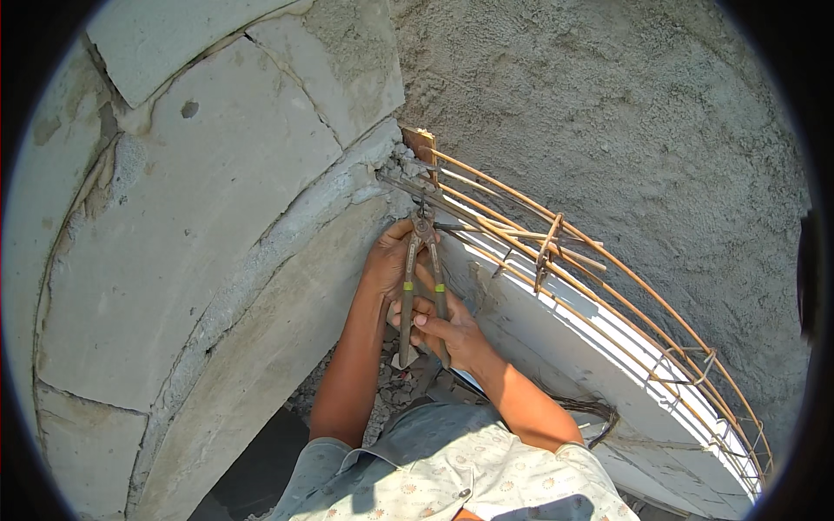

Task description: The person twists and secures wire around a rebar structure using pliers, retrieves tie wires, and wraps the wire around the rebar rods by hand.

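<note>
My right hand [453,332] holds end-cutting pincers [422,229] by their dark handles, which are spread apart and carry green bands. The jaws point away from me, at the near end of a cage of rusty steel rebar [502,218]. Beside the pincers' head, my left hand [391,257] has its fingers bent; the fingertips are partly hidden, so whether they grip a wire or a bar cannot be told. Dark bars by the jaws run into a broken, mortared gap [397,163] in the block wall. A small wooden board [420,146] stands upright there.
Large grey blocks [215,163] with rough joints form the wall on the left. Rough cement plaster [606,117] covers the surface at right. Below the cage runs a block wall with a white top [586,296]. A bundle of thin wires [586,407] hangs beside my right arm. Rubble [391,378] lies below.
</note>
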Tool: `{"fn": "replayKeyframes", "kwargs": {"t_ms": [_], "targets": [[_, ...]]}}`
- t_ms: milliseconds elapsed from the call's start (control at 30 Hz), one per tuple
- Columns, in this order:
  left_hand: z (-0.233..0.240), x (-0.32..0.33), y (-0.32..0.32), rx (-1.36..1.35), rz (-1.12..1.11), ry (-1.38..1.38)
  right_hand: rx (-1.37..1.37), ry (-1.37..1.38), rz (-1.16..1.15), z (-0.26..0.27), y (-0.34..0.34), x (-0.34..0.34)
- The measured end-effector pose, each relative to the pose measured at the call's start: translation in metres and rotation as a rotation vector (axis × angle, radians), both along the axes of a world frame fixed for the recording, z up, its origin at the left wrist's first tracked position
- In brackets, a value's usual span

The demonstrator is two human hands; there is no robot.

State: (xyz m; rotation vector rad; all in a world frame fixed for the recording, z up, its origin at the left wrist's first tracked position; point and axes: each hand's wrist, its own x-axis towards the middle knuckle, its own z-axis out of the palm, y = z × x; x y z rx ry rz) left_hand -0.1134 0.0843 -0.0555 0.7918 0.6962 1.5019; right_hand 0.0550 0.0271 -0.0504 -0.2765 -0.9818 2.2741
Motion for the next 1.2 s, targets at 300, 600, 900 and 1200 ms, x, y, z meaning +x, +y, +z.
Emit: {"fn": "replayKeyframes", "kwargs": {"t_ms": [300, 600, 900, 1200], "targets": [[0.046, 0.018, -0.033, -0.111, -0.146, -0.025, -0.024, 0.038, 0.088, -0.037, 0.014, -0.011], [0.028, 0.043, -0.025, -0.064, 0.525, 1.177, 0.492, -0.409, -0.495, -0.060, -0.021, -0.044], [0.057, 0.039, -0.041, -0.283, -0.085, 0.305, -0.209, 0.156, 0.473, -0.047, 0.011, 0.005], [0.013, 0.055, -0.013, -0.183, 0.602, 1.271, 0.627, -0.565, -0.687, -0.078, -0.011, -0.048]]}}
